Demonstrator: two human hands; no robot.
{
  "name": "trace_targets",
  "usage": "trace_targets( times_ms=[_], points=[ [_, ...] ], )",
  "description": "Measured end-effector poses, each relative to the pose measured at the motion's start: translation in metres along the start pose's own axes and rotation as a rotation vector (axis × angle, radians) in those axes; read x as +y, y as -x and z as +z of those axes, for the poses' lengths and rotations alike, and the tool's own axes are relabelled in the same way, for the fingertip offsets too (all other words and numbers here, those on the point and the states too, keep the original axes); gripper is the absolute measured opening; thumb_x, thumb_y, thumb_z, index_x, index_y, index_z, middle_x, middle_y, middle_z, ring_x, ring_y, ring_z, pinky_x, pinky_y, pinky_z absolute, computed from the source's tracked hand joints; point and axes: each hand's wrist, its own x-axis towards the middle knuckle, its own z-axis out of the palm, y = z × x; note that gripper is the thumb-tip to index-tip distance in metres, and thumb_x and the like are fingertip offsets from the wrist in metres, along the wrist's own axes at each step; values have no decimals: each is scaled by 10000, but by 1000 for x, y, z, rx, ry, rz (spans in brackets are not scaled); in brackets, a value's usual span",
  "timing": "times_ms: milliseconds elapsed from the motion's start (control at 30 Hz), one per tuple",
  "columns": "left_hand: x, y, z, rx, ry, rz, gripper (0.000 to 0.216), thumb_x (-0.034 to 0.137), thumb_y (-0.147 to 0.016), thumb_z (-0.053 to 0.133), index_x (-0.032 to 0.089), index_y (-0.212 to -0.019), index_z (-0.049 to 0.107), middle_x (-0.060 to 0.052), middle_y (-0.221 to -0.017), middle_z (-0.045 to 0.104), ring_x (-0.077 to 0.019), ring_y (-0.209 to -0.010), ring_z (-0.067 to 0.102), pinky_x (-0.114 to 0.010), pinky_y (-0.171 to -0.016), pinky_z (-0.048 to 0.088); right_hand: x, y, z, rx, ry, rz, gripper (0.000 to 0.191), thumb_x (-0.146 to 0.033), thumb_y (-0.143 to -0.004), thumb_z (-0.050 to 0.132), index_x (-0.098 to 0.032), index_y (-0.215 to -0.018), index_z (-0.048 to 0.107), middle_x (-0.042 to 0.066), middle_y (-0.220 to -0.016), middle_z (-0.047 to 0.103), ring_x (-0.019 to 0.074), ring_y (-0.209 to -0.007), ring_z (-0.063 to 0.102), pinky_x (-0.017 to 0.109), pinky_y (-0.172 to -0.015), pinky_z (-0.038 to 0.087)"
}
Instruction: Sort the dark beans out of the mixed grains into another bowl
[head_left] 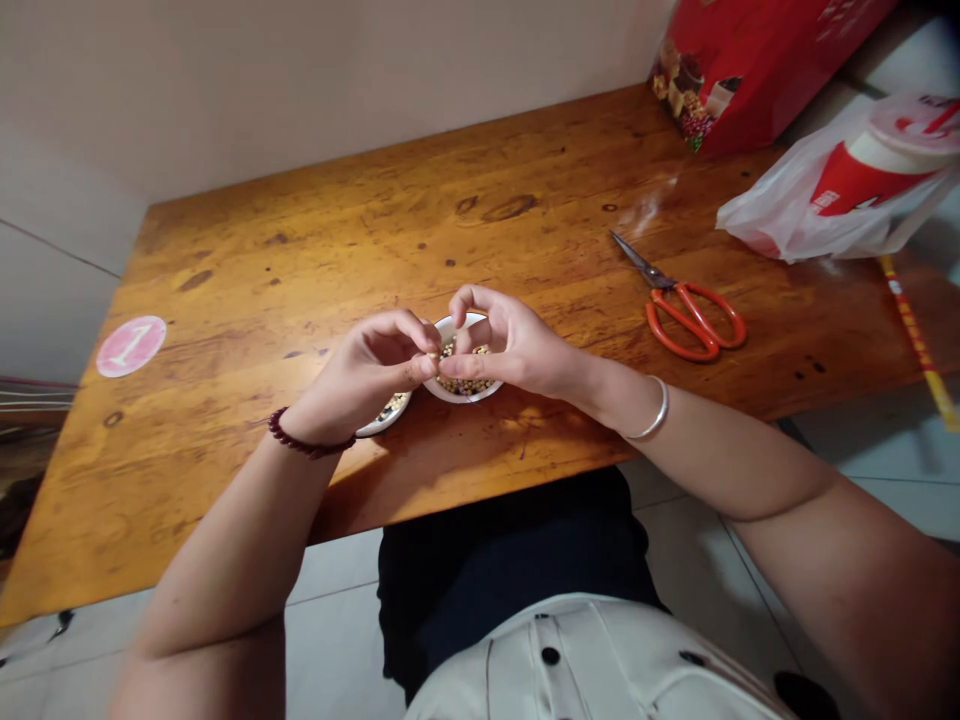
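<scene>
My left hand [375, 358] has thumb and index fingertip pinched together above the gap between two white bowls. Whatever small thing lies in that pinch is too small to name. My right hand [510, 345] hovers over the right white bowl [474, 399], fingers curled and apart, its thumb tip close to my left fingertips. Small mixed beans or grains [478, 360], yellowish and dark, fill the bottom of that bowl. Partly hidden under my left hand is the left white bowl [375, 430], which holds pale and dark pieces.
Orange-handled scissors [671, 305] lie on the wooden table [337, 240] to the right. A red box [757, 70] and a bagged red-and-white cup [870, 180] stand at the back right. A yellow-red stick [915, 340] lies beyond. A pink number sticker [131, 346] is at left.
</scene>
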Motion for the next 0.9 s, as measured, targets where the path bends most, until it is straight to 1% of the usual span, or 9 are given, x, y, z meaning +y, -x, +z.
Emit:
trace_targets(
  times_ms=[133,400,533,633,767,900],
  points=[
    [1,0,-1,9,-7,4,128,135,-754,797,191,-819,702,10,-779,622,-84,-700,606,-187,-646,518,-1,0,1,20,10,16,543,-295,-609,890,-223,-899,436,-82,-655,624,84,-592,557,214,-590,427],
    [3,1,2,55,-72,-14,174,189,-706,842,187,-779,684,-1,-758,619,-97,-673,599,-204,-628,524,-1,1,0,17,-7,17,516,-233,-618,874,-218,-899,442,-86,-649,634,72,-591,571,198,-588,435],
    [6,0,2,68,-134,-3,187,216,-690,855,187,-761,685,-10,-763,630,-107,-682,604,-221,-640,531,0,0,0,23,-13,38,531,-263,-619,870,-223,-911,428,-82,-659,633,82,-603,594,205,-591,438],
    [9,1,0,93,-227,31,182,220,-680,863,189,-760,702,-16,-781,642,-104,-685,597,-217,-638,522,1,-1,1,33,-7,51,533,-310,-635,862,-226,-915,415,-75,-670,637,88,-607,608,213,-595,442],
    [12,3,-4,94,-415,94,172,221,-667,873,190,-759,730,-30,-771,659,-119,-717,586,-226,-657,500,5,-3,1,75,4,45,529,-357,-653,860,-224,-913,419,-65,-674,651,94,-630,632,218,-618,455],
    [16,5,-5,138,-515,122,168,244,-703,853,195,-833,759,-42,-798,675,-116,-718,580,-220,-647,479,9,-4,-1,108,27,39,550,-371,-640,874,-226,-929,429,-42,-732,687,103,-660,656,222,-631,472]
  ],
)
